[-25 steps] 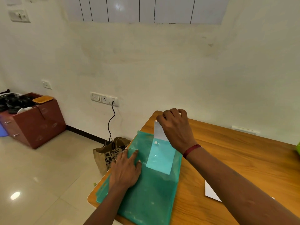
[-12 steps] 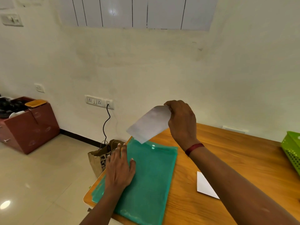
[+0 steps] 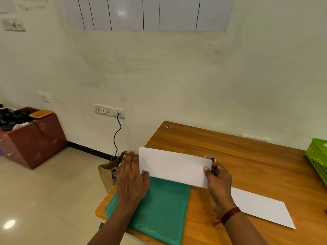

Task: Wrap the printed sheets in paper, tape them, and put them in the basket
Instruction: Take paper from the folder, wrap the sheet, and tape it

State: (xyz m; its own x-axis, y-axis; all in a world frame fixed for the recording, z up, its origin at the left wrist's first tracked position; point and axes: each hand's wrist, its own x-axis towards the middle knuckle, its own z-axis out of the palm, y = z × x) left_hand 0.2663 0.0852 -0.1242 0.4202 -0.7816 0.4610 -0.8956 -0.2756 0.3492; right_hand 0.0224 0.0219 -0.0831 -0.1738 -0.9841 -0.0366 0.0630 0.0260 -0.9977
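Sheet (image 3: 174, 167) held above the far end of the green folder (image 3: 159, 209).
Right-hand fingertips (image 3: 206, 169) pinch the sheet's right end, so the right hand (image 3: 219, 184) carries it. Left-hand fingers (image 3: 130, 160) lie straight and close, thumb spread. The left hand (image 3: 131, 181) presses the folder, probably to stop it sliding on the table (image 3: 247, 156). A second white sheet (image 3: 261, 209) lies beside the right forearm. A tape roll (image 3: 208, 157) sits half-hidden behind the right hand. The basket (image 3: 316, 156) stands well apart at the right edge.
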